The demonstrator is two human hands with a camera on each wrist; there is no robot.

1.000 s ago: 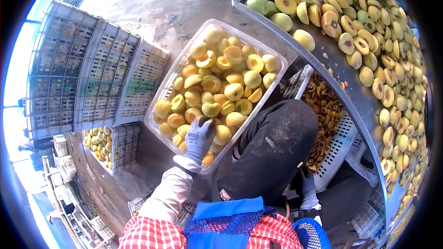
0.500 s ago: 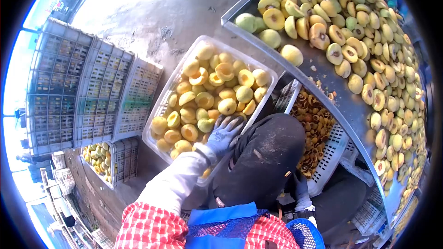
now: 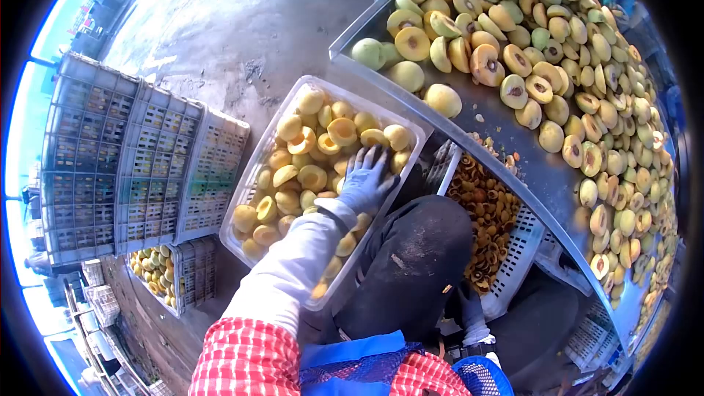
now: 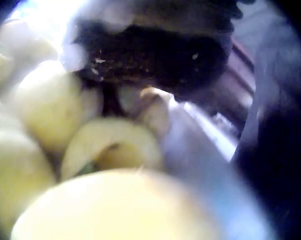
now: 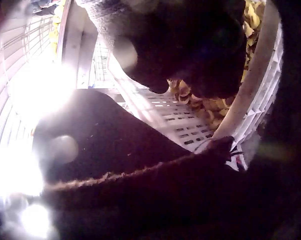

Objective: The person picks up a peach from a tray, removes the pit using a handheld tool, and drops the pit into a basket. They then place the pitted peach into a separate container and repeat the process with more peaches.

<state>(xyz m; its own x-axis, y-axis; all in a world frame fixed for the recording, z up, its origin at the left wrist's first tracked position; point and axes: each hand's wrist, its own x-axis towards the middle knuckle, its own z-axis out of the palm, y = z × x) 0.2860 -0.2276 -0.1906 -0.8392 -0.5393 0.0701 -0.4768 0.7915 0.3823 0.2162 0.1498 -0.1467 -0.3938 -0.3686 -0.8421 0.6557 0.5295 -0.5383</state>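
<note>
In the head view, the gloved left hand lies palm down with spread fingers on halved yellow fruit at the right side of a white crate. The left wrist view has its dark glove over blurred fruit halves, near the crate's wall. The gloved right hand hangs low by the person's legs, beside a crate of dark scraps; its fingers are hard to make out. A dark shape fills the top of the right wrist view, above the perforated crate.
A metal-edged table heaped with halved fruit curves along the right. Tall stacked crates stand at the left, with a fruit-filled crate below them. The person's dark-trousered knee is between the two nearer crates.
From the near edge of the fruit crate, the left hand has moved up and right across the fruit, its fingers now spread. The head view has shifted; the right hand stays low.
</note>
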